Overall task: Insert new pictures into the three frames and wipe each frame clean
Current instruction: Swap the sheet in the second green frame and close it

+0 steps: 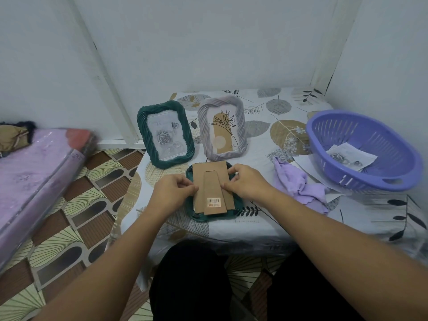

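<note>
Face-down frame: a dark green frame point(196, 216) lies face down at the near middle of the desk point(289, 218), its cardboard back point(209, 177) up, with the folded stand point(214, 193) and a barcode sticker point(214, 202) on top.
Left hand: the left hand point(172, 189) sits at the left edge of the cardboard back, fingers curled and thumb and fingertips pinching that edge.
Right hand: the right hand point(246, 181) sits at the right edge of the same back, fingers curled and pinching it near the stand.
Green upright frame: a second dark green frame point(141, 126) stands upright just behind and to the left, showing a grey rose picture point(163, 137).
Grey upright frame: a pale grey ribbed frame point(203, 133) stands upright beside it to the right, holding a tan and black line-drawn plant picture point(223, 133).
Cloth: a crumpled lilac cloth point(298, 184) lies on the desk just right of the right hand.
Basket: a purple slotted basket point(347, 177) sits at the right of the desk, with a rose print point(347, 156) inside; loose white sheets point(303, 161) lie partly under it.
Desk cover: a white leaf-patterned sheet under clear plastic.
Surroundings: a purple-covered mattress point(34, 163) lies at the left on a patterned floor point(69, 228); the person's dark trousers point(190, 286) show below the desk edge.
</note>
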The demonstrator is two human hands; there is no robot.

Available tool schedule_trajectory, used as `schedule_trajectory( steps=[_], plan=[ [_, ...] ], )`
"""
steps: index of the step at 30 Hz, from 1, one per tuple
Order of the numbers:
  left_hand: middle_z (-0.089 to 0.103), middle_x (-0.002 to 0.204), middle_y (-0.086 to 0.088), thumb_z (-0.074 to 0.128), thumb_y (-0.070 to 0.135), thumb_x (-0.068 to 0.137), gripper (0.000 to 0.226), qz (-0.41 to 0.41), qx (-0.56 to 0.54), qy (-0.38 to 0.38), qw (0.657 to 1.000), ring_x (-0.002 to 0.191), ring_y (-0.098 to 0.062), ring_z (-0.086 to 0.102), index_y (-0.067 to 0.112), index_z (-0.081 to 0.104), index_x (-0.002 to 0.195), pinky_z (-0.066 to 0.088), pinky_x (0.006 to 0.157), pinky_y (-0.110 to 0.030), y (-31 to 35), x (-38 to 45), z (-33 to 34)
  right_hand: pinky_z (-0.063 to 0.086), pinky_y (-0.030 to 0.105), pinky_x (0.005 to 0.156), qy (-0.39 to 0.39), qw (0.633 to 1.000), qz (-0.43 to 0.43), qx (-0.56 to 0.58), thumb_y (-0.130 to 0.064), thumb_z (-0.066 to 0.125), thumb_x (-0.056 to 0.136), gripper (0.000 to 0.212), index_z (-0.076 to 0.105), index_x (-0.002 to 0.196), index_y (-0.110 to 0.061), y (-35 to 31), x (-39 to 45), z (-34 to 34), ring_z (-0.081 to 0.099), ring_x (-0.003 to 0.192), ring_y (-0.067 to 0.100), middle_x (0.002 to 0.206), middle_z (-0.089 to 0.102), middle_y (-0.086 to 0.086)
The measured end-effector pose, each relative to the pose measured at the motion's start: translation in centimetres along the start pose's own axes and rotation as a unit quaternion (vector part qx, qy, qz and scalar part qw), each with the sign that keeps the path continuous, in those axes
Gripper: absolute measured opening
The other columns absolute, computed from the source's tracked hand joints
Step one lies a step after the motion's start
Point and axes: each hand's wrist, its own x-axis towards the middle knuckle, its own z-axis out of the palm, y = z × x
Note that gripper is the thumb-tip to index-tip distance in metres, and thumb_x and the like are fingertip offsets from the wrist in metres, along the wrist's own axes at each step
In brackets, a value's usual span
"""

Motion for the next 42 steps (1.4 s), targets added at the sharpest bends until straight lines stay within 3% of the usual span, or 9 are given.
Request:
schedule_trajectory(
  steps=[8, 19, 24, 27, 32, 37, 42],
  plan=[
    [0.065, 0.071, 0.004, 0.087, 0.041, 0.077, 0.022, 0.017, 0.041, 0.018, 0.999, 0.066, -0.01, 0.058, 0.025, 0.074, 0.086, 0.041, 0.058, -0.025, -0.1, -0.2, 0.2, 0.043, 0.027, 0.074, 0.008, 0.998, -0.019, -0.051, -0.031, 0.074, 0.086, 0.037, 0.065, 0.12, -0.017, 0.0, -0.3, 0.2, 0.065, 0.097, 0.018, 0.101, 0.07, 0.0],
    [0.063, 0.07, 0.009, 0.079, 0.043, 0.086, 0.04, 0.05, 0.081, 0.03, 0.995, 0.067, -0.005, 0.056, 0.02, 0.076, 0.118, 0.037, 0.057, -0.021, -0.1, 0.1, 0.8, 0.04, 0.026, 0.078, 0.001, 0.999, -0.025, -0.031, -0.031, 0.081, 0.085, 0.048, 0.063, 0.127, -0.018, 0.5, 0.1, -0.1, 0.056, 0.092, 0.013, 0.098, 0.059, -0.006],
    [0.063, 0.07, 0.009, 0.08, 0.041, 0.086, 0.04, 0.055, 0.068, 0.032, 0.996, 0.067, -0.006, 0.057, 0.019, 0.076, 0.119, 0.038, 0.058, -0.021, -0.4, 0.1, 0.9, 0.039, 0.021, 0.063, -0.008, 1.0, -0.028, -0.007, -0.026, 0.08, 0.086, 0.047, 0.061, 0.129, -0.019, 0.7, 0.2, -0.1, 0.057, 0.073, 0.005, 0.081, 0.06, -0.01],
    [0.064, 0.071, 0.009, 0.079, 0.041, 0.086, 0.041, 0.058, 0.066, 0.034, 0.996, 0.066, -0.005, 0.057, 0.019, 0.075, 0.121, 0.037, 0.057, -0.018, -0.6, 0.0, 1.1, 0.039, 0.021, 0.061, -0.009, 0.999, -0.034, 0.003, -0.025, 0.08, 0.086, 0.055, 0.057, 0.136, -0.022, 0.9, 0.0, -0.1, 0.056, 0.071, 0.003, 0.08, 0.06, -0.009],
    [0.063, 0.071, 0.009, 0.078, 0.044, 0.086, 0.042, 0.058, 0.084, 0.021, 0.995, 0.067, -0.005, 0.057, 0.019, 0.075, 0.12, 0.037, 0.056, -0.02, -0.4, 0.2, 0.9, 0.038, 0.021, 0.062, -0.017, 0.999, -0.029, 0.001, -0.026, 0.081, 0.086, 0.054, 0.06, 0.135, -0.022, 0.8, 0.3, -0.1, 0.055, 0.071, 0.004, 0.08, 0.061, -0.008],
    [0.065, 0.074, 0.008, 0.072, 0.047, 0.089, 0.025, 0.058, 0.102, 0.041, 0.992, 0.073, -0.008, 0.061, 0.026, 0.076, 0.102, 0.042, 0.059, -0.026, -0.2, 0.4, 0.7, 0.039, 0.021, 0.062, -0.017, 1.0, -0.025, 0.002, -0.024, 0.079, 0.086, 0.048, 0.061, 0.131, -0.023, 1.0, 0.3, -0.3, 0.057, 0.072, 0.005, 0.081, 0.063, -0.007],
    [0.06, 0.084, 0.006, 0.067, 0.05, 0.09, 0.027, 0.091, 0.117, 0.105, 0.983, 0.085, -0.016, 0.06, 0.024, 0.07, 0.095, 0.047, 0.07, -0.033, 0.0, 1.4, 1.2, 0.049, 0.032, 0.074, 0.084, 0.995, -0.034, -0.035, -0.041, 0.072, 0.089, 0.036, 0.065, 0.12, -0.022, 0.8, 0.7, -0.2, 0.062, 0.083, 0.013, 0.082, 0.063, -0.009]
  ],
)
